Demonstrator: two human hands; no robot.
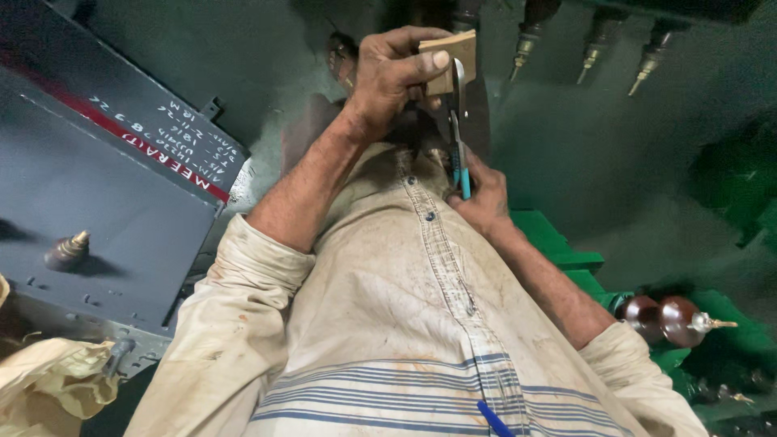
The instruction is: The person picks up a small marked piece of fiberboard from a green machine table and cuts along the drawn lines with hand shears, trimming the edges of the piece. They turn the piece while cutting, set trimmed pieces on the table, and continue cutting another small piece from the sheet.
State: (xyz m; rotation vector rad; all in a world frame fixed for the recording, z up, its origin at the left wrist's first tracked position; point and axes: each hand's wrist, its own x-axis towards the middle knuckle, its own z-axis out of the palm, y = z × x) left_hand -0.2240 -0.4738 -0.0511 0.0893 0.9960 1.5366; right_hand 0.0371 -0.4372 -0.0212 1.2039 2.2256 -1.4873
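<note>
Left grip [396, 73] pinches card [450, 61]; right [481, 198] holds scissors [460, 137].

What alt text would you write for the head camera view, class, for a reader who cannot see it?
A person's left hand holds a small tan card piece while the right hand cuts it with teal-handled scissors. Below is their stained cream shirt; a grey metal box sits on one side, green machinery on the other.
</note>
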